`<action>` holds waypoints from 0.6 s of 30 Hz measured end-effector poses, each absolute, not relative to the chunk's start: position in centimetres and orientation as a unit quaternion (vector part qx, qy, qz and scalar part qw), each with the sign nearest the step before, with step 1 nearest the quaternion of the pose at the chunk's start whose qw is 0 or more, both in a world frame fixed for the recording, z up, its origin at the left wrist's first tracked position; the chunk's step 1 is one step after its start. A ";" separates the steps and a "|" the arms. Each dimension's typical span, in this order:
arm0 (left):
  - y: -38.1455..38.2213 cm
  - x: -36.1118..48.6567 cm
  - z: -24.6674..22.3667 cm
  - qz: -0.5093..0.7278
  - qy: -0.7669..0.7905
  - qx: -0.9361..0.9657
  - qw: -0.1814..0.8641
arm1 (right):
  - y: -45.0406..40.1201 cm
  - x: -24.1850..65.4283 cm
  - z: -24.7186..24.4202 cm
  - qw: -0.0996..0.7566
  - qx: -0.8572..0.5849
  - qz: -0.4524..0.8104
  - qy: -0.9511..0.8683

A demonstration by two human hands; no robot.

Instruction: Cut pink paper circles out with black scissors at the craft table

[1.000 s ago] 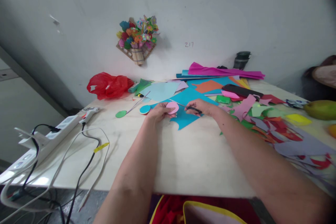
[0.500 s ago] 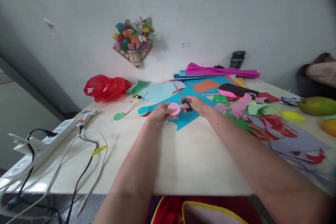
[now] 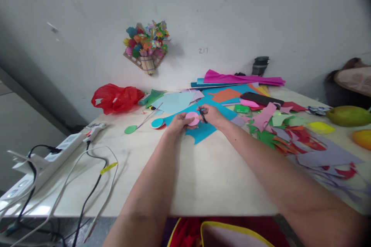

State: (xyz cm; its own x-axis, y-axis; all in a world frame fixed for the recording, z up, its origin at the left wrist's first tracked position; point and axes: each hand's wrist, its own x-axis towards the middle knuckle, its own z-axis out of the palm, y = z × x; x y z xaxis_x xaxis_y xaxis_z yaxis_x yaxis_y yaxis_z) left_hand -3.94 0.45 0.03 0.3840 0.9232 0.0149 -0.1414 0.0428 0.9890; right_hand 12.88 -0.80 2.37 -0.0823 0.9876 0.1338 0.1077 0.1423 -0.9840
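A round pink paper disc (image 3: 191,117) is pinched in my left hand (image 3: 181,123), its thumb lying over the front. My right hand (image 3: 211,114) grips a pair of scissors (image 3: 202,115) by the dark handles, with the thin blades pointing up and away. Its fingertips reach the right edge of the pink disc. Beneath both hands lies a blue paper sheet (image 3: 204,131) with curved bites out of its edge. Left of them rests a small stack of round paper discs (image 3: 158,123), blue on top. A green disc (image 3: 130,129) lies farther left beside thin stems.
Colourful paper scraps (image 3: 290,139) spread across the right side, near a green mango (image 3: 348,116). A red plastic bag (image 3: 116,98) sits at the back left. A power strip (image 3: 52,162) with trailing cables occupies the left edge. Paper rolls (image 3: 243,79) lie along the wall.
The scissors have turned slightly in my right hand, their handles now seen more edge-on. My left hand keeps the pink disc in nearly the same place. The whole view has shifted slightly.
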 end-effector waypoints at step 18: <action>0.4 -2.9 -0.3 0.545 0.365 0.466 0.593 | -0.2 13.4 1.7 0.452 -0.503 0.459 -0.576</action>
State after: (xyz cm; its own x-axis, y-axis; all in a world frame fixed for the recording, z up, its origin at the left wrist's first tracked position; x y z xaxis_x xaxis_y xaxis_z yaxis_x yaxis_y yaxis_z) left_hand -2.94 0.43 -0.25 0.1381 0.9876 0.0751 -0.3065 -0.0295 0.9514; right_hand 13.42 -0.23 1.72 -0.0852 0.9945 0.0603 0.1647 0.0737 -0.9836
